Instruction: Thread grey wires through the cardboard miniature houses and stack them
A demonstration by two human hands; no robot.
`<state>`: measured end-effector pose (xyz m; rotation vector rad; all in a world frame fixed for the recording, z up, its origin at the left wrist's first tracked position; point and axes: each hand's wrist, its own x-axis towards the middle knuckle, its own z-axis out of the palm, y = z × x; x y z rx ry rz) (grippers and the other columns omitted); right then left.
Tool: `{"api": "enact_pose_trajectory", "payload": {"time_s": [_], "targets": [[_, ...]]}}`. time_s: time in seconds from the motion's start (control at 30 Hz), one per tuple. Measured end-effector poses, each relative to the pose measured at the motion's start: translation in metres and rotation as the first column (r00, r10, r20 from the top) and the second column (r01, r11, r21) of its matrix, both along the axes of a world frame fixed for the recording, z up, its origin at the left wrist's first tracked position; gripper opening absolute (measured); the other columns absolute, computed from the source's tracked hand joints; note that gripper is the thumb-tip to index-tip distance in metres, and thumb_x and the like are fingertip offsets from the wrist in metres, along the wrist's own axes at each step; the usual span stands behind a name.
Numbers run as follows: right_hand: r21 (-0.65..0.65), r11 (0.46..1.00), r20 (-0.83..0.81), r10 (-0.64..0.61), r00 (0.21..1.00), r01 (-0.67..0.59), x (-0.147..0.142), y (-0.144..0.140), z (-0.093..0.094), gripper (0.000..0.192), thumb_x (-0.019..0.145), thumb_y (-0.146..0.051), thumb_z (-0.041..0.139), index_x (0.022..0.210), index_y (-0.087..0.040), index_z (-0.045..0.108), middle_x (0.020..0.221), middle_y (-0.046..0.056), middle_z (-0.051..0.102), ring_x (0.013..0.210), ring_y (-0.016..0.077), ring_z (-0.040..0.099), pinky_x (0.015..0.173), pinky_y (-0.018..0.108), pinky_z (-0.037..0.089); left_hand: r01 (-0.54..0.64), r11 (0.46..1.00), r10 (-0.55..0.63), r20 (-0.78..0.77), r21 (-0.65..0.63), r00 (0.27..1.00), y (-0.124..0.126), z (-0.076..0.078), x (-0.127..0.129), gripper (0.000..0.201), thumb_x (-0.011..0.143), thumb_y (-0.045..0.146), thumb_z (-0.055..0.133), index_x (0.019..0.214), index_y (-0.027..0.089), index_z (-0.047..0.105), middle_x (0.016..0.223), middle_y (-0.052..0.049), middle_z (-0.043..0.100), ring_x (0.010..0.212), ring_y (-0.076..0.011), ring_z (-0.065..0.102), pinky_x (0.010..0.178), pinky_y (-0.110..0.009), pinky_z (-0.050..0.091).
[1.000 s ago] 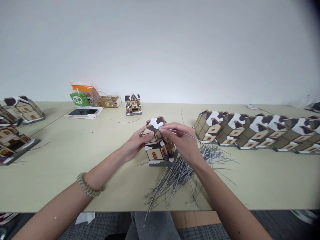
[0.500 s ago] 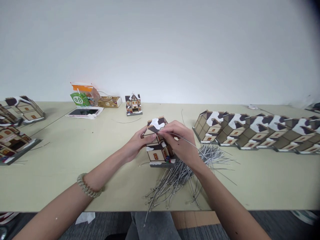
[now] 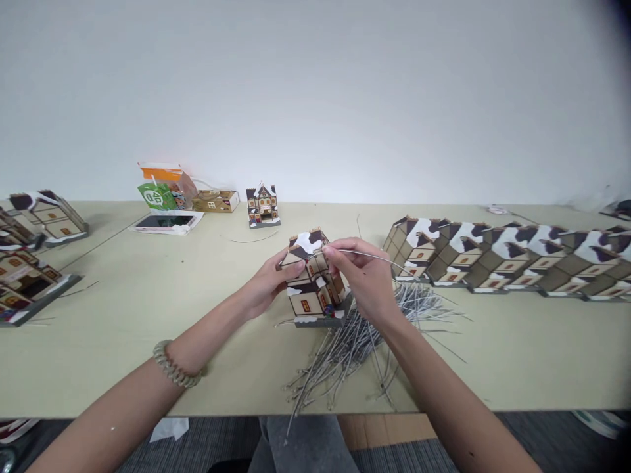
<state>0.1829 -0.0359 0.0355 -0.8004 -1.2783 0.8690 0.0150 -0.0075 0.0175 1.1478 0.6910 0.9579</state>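
The right hand [image 3: 369,279] has its grip closed on a thin grey wire [image 3: 365,253], pinched between thumb and index finger. The wire's near end reaches the upper wall of a small model house [image 3: 304,305], just below its snowy roof; whether it goes inside is too small to tell. The left hand [image 3: 269,282] grips that house by its left side, thumb across the wall, keeping it roughly upright in front of the person. A coiled bracelet [image 3: 173,366] circles the left wrist. Under and beside the right hand, a loose heap of grey wires [image 3: 352,345] spreads over the pale surface [image 3: 221,387]. To the right runs a row of similar houses [image 3: 507,256]; more houses [image 3: 54,215] stand at far left. Near the wall, 1 house [image 3: 263,207] faces forward, right of a gold box [image 3: 214,201], a green packet [image 3: 156,196] and a phone [image 3: 166,222].
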Motion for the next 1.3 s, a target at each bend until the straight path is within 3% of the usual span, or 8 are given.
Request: {"api": "enact_pose_trajectory", "payload": {"time_s": [0.17,0.4,0.53,0.77,1.0,1.13,1.3], "targets": [[0.026,0.996,0.089,-0.082,0.993,0.079,-0.0005,-0.0016,0.0022,0.01,0.072,-0.027,0.07,0.069,-0.018,0.068,0.064,-0.002,0.065,0.05,0.0071,0.054,0.048,0.022,0.045,-0.001,1.0,0.001,-0.011,-0.001,1.0,-0.0013,0.0001,-0.0004,0.065,0.061,0.041,0.081,0.118,0.021,0.057,0.106,-0.007,0.069,0.092,-0.0223,0.062,0.082,-0.032,0.043],[0.108,0.991,0.27,-0.103,0.957,0.076,0.0075,0.0012,0.0017,0.015,0.079,-0.03,0.063,0.073,-0.017,0.066,0.073,0.0,0.066,0.053,0.007,0.055,0.051,0.022,0.045,-0.021,1.0,0.021,0.0,-0.023,1.0,-0.0022,0.0023,0.002,0.065,0.059,0.042,0.082,0.116,0.021,0.059,0.103,-0.006,0.069,0.091,-0.0212,0.062,0.081,-0.031,0.043],[0.08,0.994,0.325,-0.1,0.94,0.078,0.0086,0.0017,0.0001,0.017,0.08,-0.033,0.062,0.078,-0.017,0.066,0.075,0.001,0.067,0.055,0.0089,0.057,0.049,0.022,0.044,-0.019,0.999,0.019,0.004,-0.034,1.0,-0.0015,0.002,0.0026,0.064,0.06,0.043,0.081,0.117,0.021,0.058,0.107,-0.006,0.068,0.092,-0.02,0.061,0.081,-0.03,0.043],[0.296,0.953,0.426,-0.191,0.884,0.064,0.0033,0.0037,-0.0038,0.013,0.083,-0.028,0.06,0.077,-0.02,0.069,0.082,0.003,0.067,0.079,0.0137,0.062,0.06,0.024,0.051,-0.035,0.999,0.034,-0.013,-0.028,0.999,0.0008,-0.0007,-0.0026,0.065,0.058,0.043,0.082,0.116,0.022,0.06,0.106,-0.006,0.069,0.094,-0.0214,0.061,0.082,-0.03,0.043],[0.206,0.974,0.327,-0.159,0.931,0.094,0.0026,0.0004,0.0001,0.01,0.078,-0.027,0.067,0.087,-0.023,0.07,0.084,0.001,0.068,0.072,0.0115,0.063,0.058,0.024,0.052,-0.016,1.0,0.016,-0.016,-0.016,1.0,0.0014,-0.0018,-0.0022,0.062,0.061,0.04,0.081,0.117,0.023,0.059,0.107,-0.005,0.068,0.094,-0.019,0.06,0.082,-0.029,0.042],[0.267,0.96,0.319,-0.164,0.933,0.078,0.0035,0.0021,-0.0007,0.01,0.081,-0.025,0.063,0.075,-0.022,0.069,0.079,0.001,0.068,0.074,0.0117,0.062,0.058,0.023,0.05,-0.005,1.0,0.005,-0.018,0.005,1.0,0.0016,-0.0022,-0.0025,0.063,0.062,0.04,0.081,0.119,0.023,0.058,0.109,-0.006,0.068,0.095,-0.0205,0.06,0.083,-0.03,0.042],[0.331,0.943,0.397,-0.166,0.903,0.027,0.0055,0.0037,-0.0007,0.01,0.083,-0.025,0.06,0.078,-0.022,0.068,0.079,0.001,0.067,0.075,0.0122,0.061,0.058,0.024,0.049,-0.002,1.0,0.002,-0.018,0.011,1.0,-0.0003,-0.0001,-0.0015,0.061,0.063,0.038,0.08,0.119,0.023,0.058,0.112,-0.006,0.067,0.096,-0.0204,0.06,0.083,-0.03,0.042]]}}
